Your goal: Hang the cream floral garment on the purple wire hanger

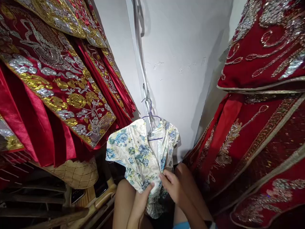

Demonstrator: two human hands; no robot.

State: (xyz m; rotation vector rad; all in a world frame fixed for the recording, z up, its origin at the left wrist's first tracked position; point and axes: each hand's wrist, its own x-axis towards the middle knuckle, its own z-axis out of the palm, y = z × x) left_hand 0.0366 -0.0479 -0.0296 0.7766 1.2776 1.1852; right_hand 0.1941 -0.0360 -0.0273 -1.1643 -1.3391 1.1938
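Note:
A short-sleeved white blouse (pixel 135 149) with blue and yellow flowers hangs in front of me, its front parted at the neck and its lower part gathered. Its thin purple hanger (pixel 156 139) is hooked on a metal upright. With the thumb on the front, my left hand (pixel 143 198) grips the blouse low down; its other fingers are mostly hidden by cloth. My right hand (pixel 172 186) pinches the front edge of the blouse a little higher and to the right. The gathered hem hangs down between my bare knees.
Red garments with gold and silver embroidery (pixel 78 98) hang on the left, and beaded red garments (pixel 257 127) on the right. Behind is a white wall (pixel 176 73) with a metal upright (pixel 138 47). At lower left stands a wooden chair (pixel 95 203) with a quilted beige item (pixel 78 175).

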